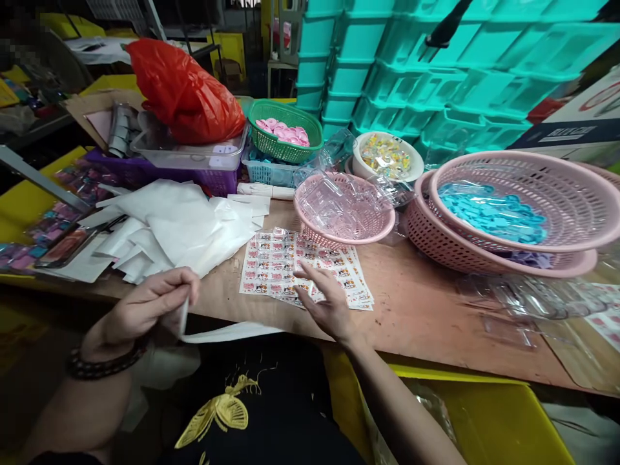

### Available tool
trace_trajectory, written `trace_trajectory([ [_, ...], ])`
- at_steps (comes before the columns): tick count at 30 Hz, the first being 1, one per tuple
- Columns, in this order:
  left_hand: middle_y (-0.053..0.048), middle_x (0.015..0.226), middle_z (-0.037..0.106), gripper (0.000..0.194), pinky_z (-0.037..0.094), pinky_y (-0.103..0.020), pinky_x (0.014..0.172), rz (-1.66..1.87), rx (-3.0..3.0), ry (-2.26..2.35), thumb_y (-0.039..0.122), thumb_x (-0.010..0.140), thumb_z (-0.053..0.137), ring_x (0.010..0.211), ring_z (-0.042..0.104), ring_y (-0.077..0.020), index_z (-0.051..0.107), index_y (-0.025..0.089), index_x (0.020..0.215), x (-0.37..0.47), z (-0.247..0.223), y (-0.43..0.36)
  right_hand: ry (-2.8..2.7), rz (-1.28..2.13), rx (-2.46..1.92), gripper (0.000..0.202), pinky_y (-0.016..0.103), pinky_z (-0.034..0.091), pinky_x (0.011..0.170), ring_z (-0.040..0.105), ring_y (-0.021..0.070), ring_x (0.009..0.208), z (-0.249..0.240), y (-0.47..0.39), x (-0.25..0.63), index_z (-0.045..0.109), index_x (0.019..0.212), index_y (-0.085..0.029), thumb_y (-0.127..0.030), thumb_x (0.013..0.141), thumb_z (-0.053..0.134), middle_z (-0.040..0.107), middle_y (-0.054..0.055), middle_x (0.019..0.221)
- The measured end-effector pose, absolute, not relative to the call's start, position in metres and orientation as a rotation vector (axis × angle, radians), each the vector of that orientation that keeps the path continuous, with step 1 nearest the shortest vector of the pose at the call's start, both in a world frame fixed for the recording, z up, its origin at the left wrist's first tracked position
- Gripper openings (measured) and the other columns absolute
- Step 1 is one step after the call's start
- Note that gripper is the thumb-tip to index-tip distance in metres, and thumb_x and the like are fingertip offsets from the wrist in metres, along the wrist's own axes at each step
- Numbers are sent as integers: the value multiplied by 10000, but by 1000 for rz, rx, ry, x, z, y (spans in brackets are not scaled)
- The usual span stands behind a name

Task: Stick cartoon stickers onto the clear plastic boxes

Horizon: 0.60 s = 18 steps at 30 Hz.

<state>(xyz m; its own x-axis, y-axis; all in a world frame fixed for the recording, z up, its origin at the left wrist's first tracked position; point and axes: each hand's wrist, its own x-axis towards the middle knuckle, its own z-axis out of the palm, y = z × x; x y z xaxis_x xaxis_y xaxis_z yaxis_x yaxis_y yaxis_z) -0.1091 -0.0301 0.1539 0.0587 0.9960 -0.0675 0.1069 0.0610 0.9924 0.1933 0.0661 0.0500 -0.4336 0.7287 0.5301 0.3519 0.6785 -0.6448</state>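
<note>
My left hand (150,303) is closed, its fingertips pinching a thin white paper strip (232,332). The strip hangs down and bends to the right along the table's front edge. My right hand (332,303) hovers over or rests on the printed sticker sheets (264,268); contact cannot be made out. Its fingers are spread, with nothing seen between them. Pink and orange cartoon pictures repeat in rows on the sheets. Small clear plastic pieces (279,237) lie along the far left part of the top sheet.
Crumpled white paper (179,219) lies at left. Behind the sheets stands a pink basket (387,223) of clear plastic cases. Larger pink baskets (571,187), one with blue pieces (494,213), occupy the right. Teal bins (320,61) and a red bag (186,93) stand behind.
</note>
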Motion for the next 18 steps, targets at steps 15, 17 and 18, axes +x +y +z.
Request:
trace_trajectory([
  [15, -74, 1132, 760, 829, 516, -323, 901, 376, 1588, 1422, 684, 867, 572, 1042, 695, -256, 446, 192, 1523, -65, 36, 44, -2442, 135, -624, 801, 526, 519, 1061, 704, 245, 1060, -26, 50, 188, -23, 1631, -171, -145, 999, 470, 760, 117, 1125],
  [17, -66, 1157, 747, 770, 517, -321, 909, 366, 1653, 1363, 686, 868, 570, 1031, 690, -242, 521, 209, 1471, -65, 34, 48, -2382, 257, -633, 789, 526, 527, 1049, 712, 236, 1038, -24, 47, 189, 35, 1634, -212, -153, 992, 490, 756, 106, 1111],
  [18, -62, 1154, 745, 733, 519, -322, 912, 377, 1679, 1350, 678, 868, 578, 1024, 689, -236, 559, 218, 1439, -65, 33, 50, -2347, 316, -639, 779, 530, 524, 1048, 713, 234, 1034, -22, 46, 190, 74, 1632, -231, -152, 986, 503, 754, 100, 1103],
])
